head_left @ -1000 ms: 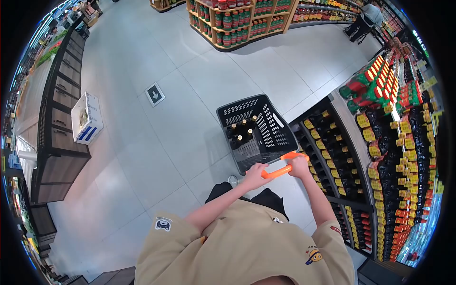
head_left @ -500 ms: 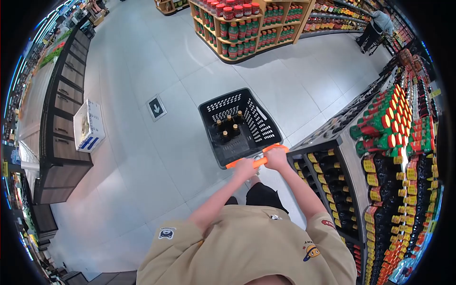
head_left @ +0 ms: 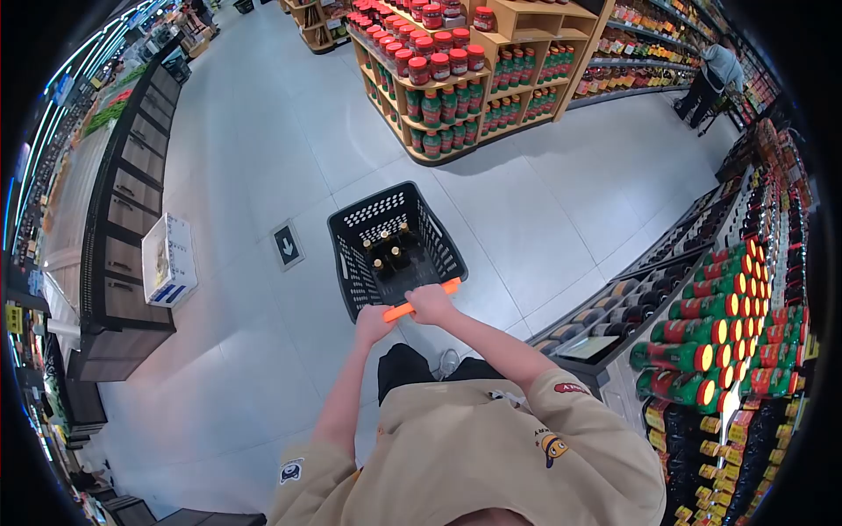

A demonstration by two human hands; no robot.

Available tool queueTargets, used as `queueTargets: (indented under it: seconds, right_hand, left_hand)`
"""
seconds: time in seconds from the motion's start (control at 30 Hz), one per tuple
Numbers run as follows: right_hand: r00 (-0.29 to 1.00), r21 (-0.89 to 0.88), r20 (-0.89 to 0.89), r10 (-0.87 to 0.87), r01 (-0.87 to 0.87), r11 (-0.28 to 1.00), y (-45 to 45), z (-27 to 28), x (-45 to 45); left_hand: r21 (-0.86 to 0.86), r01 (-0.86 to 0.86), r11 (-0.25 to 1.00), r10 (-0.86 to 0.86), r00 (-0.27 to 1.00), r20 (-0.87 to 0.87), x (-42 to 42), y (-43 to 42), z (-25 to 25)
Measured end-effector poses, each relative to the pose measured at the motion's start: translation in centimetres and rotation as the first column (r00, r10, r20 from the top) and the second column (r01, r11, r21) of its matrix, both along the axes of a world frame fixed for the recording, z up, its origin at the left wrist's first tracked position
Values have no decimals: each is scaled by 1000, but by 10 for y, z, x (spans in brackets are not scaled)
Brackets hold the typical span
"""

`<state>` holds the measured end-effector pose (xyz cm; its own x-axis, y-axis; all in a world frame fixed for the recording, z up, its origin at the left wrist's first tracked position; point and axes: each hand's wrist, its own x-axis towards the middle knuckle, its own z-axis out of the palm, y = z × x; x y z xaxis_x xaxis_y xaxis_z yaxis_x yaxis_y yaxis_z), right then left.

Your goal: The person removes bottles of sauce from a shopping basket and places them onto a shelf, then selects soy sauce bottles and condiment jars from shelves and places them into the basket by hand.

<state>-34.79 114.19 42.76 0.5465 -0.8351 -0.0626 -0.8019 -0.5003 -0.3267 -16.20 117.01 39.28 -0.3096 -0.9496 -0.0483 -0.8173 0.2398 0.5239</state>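
A black shopping basket cart (head_left: 353, 282) stands in front of me, with an orange handle (head_left: 400, 311) on its near side. My left hand (head_left: 374, 323) is wrapped round the left part of the handle. Round its right part my right hand (head_left: 431, 304) is closed, close beside the left one. Several dark bottles (head_left: 396, 257) with light caps stand upright inside the basket, toward its middle and far side.
Shelves of red-lidded jars and green bottles (head_left: 445, 105) stand ahead. On the right is a shelf of bottles (head_left: 688, 331). A white box (head_left: 169, 260) sits by the left counter (head_left: 132, 228). Another person (head_left: 704, 83) stands far right. A floor arrow sign (head_left: 287, 245) lies ahead left.
The cart and both my hands have swung left, still joined at the handle. The jar shelves ahead appear nearer, and the right-hand bottle shelf has shifted down in view.
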Motion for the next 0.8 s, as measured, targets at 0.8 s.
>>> queueTargets:
  seconds: [0.8]
  right_hand:
    - [1000, -190, 2, 16, -16, 982, -290, -6, -25]
  left_hand:
    - [102, -158, 982, 175, 968, -182, -28, -250, 19]
